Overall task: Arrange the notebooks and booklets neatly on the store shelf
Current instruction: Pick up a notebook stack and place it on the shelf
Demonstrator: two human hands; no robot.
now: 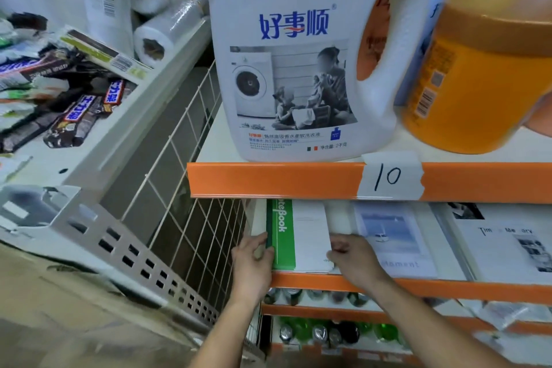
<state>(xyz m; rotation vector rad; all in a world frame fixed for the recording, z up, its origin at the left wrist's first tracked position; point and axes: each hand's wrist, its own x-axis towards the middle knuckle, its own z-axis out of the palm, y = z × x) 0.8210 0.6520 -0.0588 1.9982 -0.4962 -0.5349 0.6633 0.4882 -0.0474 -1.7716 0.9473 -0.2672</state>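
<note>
Now: green notebook (pixel 298 236) lies flat below-left of "10" label (pixel 391 175). Left hand (pixel 254 260) pinches its spine edge; right hand (pixel 355 260) grips its right edge, fingers curled. Blue booklet (pixel 394 236) directly below label.

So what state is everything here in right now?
Green notebook: flat on the shelf, held at both edges.
Left hand: grips its green spine.
Right hand: pinches its right edge.
Blue booklet: flat, beside the notebook.
Grey booklet: flat, untouched.
Detergent jug: upright.
Orange jar: lid on.
</note>
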